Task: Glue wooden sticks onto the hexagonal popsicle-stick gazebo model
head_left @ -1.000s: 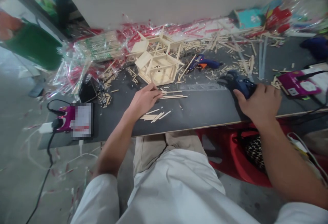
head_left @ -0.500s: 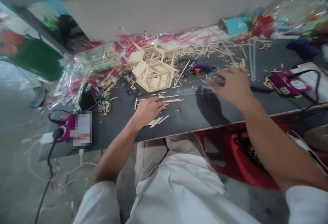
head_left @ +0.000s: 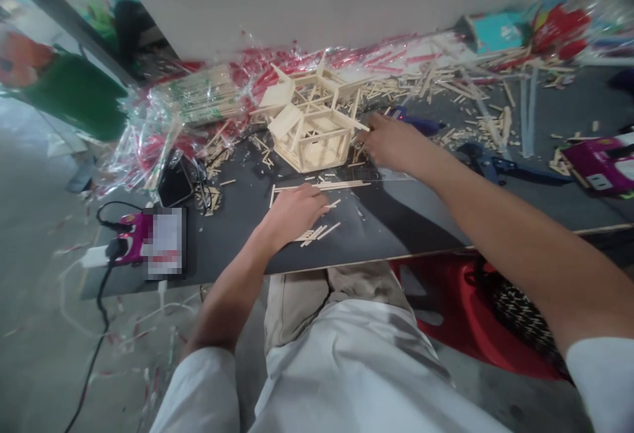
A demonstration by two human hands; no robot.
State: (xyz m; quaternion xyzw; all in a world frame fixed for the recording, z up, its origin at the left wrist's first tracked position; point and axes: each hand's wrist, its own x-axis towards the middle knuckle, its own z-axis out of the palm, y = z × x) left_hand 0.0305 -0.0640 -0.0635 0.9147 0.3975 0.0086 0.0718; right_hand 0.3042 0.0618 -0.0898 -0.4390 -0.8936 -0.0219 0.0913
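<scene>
My left hand (head_left: 301, 212) rests low on the dark tabletop with its fingers closed. A short wooden stick (head_left: 335, 204) pokes out at its fingertips. Just beyond lie long thin sticks (head_left: 347, 185), and several short sticks (head_left: 321, 232) are on its near side. My right hand (head_left: 389, 142) reaches to the right side of a wooden stick model (head_left: 312, 146), an open hexagonal frame with panels. Its fingers are bent together beside a protruding strip (head_left: 352, 121); what they hold, if anything, is hidden. Behind this hand is a partly covered blue glue gun (head_left: 416, 121).
Blue-handled cutters (head_left: 495, 164) lie to the right, near clear glue sticks (head_left: 529, 113) and scattered wood pieces. Plastic-wrapped stick bundles (head_left: 208, 99) line the back. A purple power block (head_left: 131, 238), cables and a phone (head_left: 166, 241) occupy the left end.
My right hand has moved left to the model's side, uncovering the cutters. My left hand stays at nearly the same place by the sticks. The view has shifted a little.
</scene>
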